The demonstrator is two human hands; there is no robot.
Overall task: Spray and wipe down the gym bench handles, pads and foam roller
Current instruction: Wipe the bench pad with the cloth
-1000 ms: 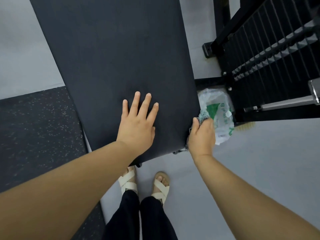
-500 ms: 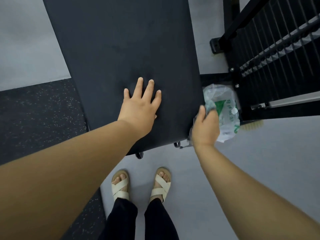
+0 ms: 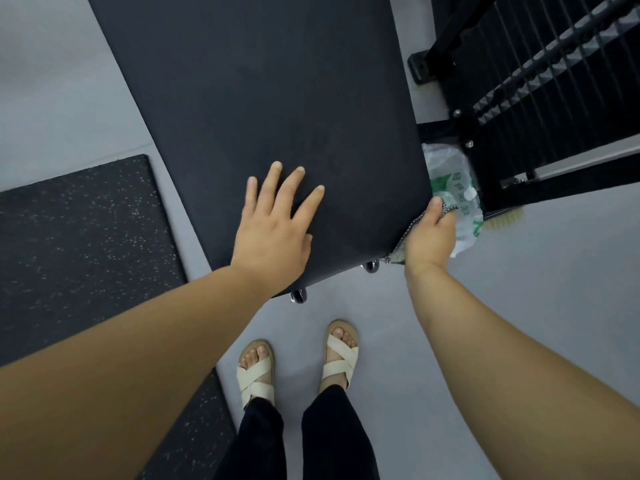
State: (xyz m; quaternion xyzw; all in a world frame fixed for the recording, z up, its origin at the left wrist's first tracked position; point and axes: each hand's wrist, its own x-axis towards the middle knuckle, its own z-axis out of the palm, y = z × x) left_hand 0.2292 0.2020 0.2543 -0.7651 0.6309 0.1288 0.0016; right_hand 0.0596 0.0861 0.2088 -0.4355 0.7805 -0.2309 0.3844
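Observation:
A wide black bench pad (image 3: pixel 263 98) fills the upper middle of the view, its near end just in front of my feet. My left hand (image 3: pixel 277 230) rests flat on the pad's near end with the fingers spread. My right hand (image 3: pixel 431 237) grips a grey patterned cloth (image 3: pixel 403 244) and holds it against the pad's right side edge near the front corner. The cloth is mostly hidden under the hand. No spray bottle, handles or foam roller are in view.
A clear plastic bag (image 3: pixel 457 188) with green print lies on the floor right of the pad. A black metal rack (image 3: pixel 540 98) stands at the upper right. A speckled rubber mat (image 3: pixel 76 244) lies at the left. Chrome bench fittings (image 3: pixel 299 295) stick out below the pad.
My right hand with the cloth has stayed on the pad's right edge near the front corner. My left hand stays flat on the pad. The camera has shifted.

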